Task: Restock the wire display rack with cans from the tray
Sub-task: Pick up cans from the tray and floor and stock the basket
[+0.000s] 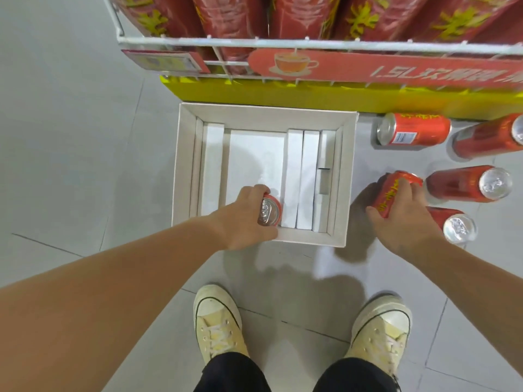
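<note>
Both arms outstretched downward, left hand [243,215] and right hand [402,219] fingers curled, gripping.

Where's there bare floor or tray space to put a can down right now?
Most of the white tray is free, from its far wall down to the can in the left hand. The floor left of the tray is bare too. Right of the tray it is crowded: loose cans lie around the right hand.
</note>
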The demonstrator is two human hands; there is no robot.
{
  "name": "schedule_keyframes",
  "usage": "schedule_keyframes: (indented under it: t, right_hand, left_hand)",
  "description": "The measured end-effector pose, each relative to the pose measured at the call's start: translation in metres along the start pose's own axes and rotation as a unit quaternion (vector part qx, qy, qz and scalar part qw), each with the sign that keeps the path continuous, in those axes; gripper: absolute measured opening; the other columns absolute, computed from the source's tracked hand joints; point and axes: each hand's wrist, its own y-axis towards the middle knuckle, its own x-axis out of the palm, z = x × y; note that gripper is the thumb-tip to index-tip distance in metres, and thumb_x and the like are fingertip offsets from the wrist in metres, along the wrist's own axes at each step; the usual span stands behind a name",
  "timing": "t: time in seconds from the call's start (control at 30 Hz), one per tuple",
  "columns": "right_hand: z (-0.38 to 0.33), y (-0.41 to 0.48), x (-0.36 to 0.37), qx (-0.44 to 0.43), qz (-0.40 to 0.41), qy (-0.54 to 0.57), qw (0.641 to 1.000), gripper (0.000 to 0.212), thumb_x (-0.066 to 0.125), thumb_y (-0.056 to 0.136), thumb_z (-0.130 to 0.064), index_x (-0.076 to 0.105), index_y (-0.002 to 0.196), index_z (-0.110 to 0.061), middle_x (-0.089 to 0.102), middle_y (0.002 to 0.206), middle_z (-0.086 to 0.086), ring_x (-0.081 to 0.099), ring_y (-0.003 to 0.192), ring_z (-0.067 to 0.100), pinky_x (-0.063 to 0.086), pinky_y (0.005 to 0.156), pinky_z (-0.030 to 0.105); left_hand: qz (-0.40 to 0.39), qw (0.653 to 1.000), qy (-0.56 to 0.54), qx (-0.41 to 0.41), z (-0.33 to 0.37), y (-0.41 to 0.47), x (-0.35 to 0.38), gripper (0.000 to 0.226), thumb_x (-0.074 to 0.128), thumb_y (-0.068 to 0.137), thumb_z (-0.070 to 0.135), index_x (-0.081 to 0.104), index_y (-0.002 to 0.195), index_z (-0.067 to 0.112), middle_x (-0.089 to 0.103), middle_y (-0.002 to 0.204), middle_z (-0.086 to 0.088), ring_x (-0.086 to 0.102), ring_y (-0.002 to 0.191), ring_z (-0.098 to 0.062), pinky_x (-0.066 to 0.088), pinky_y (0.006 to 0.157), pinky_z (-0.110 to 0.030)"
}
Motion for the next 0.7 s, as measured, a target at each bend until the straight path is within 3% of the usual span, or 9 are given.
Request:
schedule_keyframes:
  t: [0.2, 0.27, 0.37, 0.43, 0.53, 0.63, 0.7]
  right_hand:
    - [0.005, 0.031, 0.017, 0.084, 0.09, 0.073, 0.99, 0.072, 0.073, 0.084, -0.031, 0.03, 0.132, -0.002, 0.026, 0.137, 0.025, 0.05, 0.11, 0.051, 0.043, 0.101, 0.057]
    - [0.008, 0.04, 0.019, 0.118, 0.113, 0.103, 0.981, 0.075, 0.077, 0.082, -0.033, 0.03, 0.131, 0.0, 0.027, 0.137, 0.027, 0.048, 0.113, 0.048, 0.042, 0.103, 0.055]
    - [0.01, 0.049, 0.021, 0.154, 0.148, 0.154, 0.965, 0.081, 0.081, 0.078, -0.028, 0.03, 0.133, 0.003, 0.03, 0.14, 0.026, 0.043, 0.121, 0.043, 0.041, 0.103, 0.05]
    - [0.012, 0.053, 0.021, 0.187, 0.17, 0.209, 0.945, 0.081, 0.082, 0.074, -0.022, 0.03, 0.132, -0.001, 0.038, 0.134, 0.021, 0.046, 0.117, 0.039, 0.044, 0.093, 0.044]
    - [0.017, 0.06, 0.022, 0.213, 0.158, 0.272, 0.925, 0.081, 0.084, 0.07, -0.018, 0.034, 0.134, -0.006, 0.049, 0.111, 0.01, 0.051, 0.095, 0.03, 0.043, 0.077, 0.039]
    - [0.018, 0.06, 0.019, 0.198, 0.127, 0.292, 0.927, 0.071, 0.087, 0.065, -0.022, 0.052, 0.125, -0.008, 0.064, 0.106, 0.01, 0.06, 0.088, 0.032, 0.047, 0.073, 0.037]
    - [0.018, 0.055, 0.015, 0.171, 0.102, 0.318, 0.927, 0.072, 0.087, 0.066, -0.019, 0.053, 0.128, -0.011, 0.064, 0.102, 0.007, 0.061, 0.088, 0.028, 0.045, 0.075, 0.035]
  left_hand:
    - [0.062, 0.996, 0.016, 0.064, 0.008, 0.029, -0.026, 0.071, 0.087, 0.07, 0.032, 0.04, 0.123, 0.026, 0.044, 0.122, 0.003, 0.059, 0.099, -0.017, 0.055, 0.084, -0.035]
    - [0.054, 0.997, -0.043, 0.046, 0.011, 0.042, -0.037, 0.068, 0.089, 0.069, 0.029, 0.042, 0.117, 0.027, 0.052, 0.114, 0.006, 0.06, 0.097, -0.014, 0.054, 0.079, -0.03]
    - [0.07, 0.985, -0.156, 0.008, 0.013, 0.058, -0.046, 0.071, 0.091, 0.068, 0.023, 0.044, 0.122, 0.024, 0.058, 0.116, 0.004, 0.06, 0.104, -0.017, 0.056, 0.088, -0.038]
    - [0.091, 0.971, -0.221, -0.013, 0.012, 0.064, -0.044, 0.069, 0.09, 0.07, 0.02, 0.048, 0.124, 0.022, 0.061, 0.116, 0.003, 0.061, 0.106, -0.018, 0.055, 0.09, -0.038]
    - [0.115, 0.938, -0.326, -0.036, 0.009, 0.069, -0.037, 0.063, 0.089, 0.072, 0.017, 0.054, 0.124, 0.022, 0.064, 0.114, 0.0, 0.065, 0.106, -0.022, 0.055, 0.09, -0.038]
    - [0.128, 0.919, -0.371, -0.045, 0.008, 0.066, -0.03, 0.061, 0.089, 0.072, 0.014, 0.055, 0.122, 0.023, 0.065, 0.108, -0.001, 0.066, 0.102, -0.023, 0.056, 0.086, -0.037]
    - [0.134, 0.909, -0.392, -0.044, 0.007, 0.061, -0.03, 0.06, 0.088, 0.073, 0.012, 0.056, 0.123, 0.024, 0.065, 0.108, -0.003, 0.067, 0.101, -0.025, 0.057, 0.091, -0.044]
